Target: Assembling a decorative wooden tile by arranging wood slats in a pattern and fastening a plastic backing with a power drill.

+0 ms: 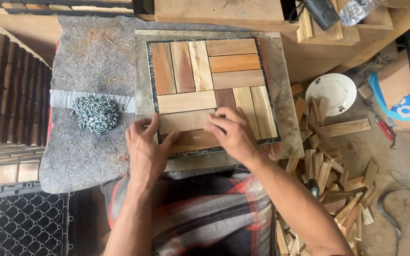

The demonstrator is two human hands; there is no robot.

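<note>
Both hands lie flat and open. The left hand (146, 149) and right hand (231, 132) press wood slats (186, 122) into the black frame (153, 80) at 6 o'clock. Push down evenly so each slat sits snug.

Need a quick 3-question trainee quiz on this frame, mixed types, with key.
1. True or false: both the left hand and the right hand rest on the square black-framed panel of wooden slats.
2. The pile of silver metal screws lies: A) on the grey felt mat B) on the round white plate C) on the floor.
3. Which side of the bench holds the heap of loose wooden offcuts?

Key: 1 true; 2 A; 3 the person's right.
</note>
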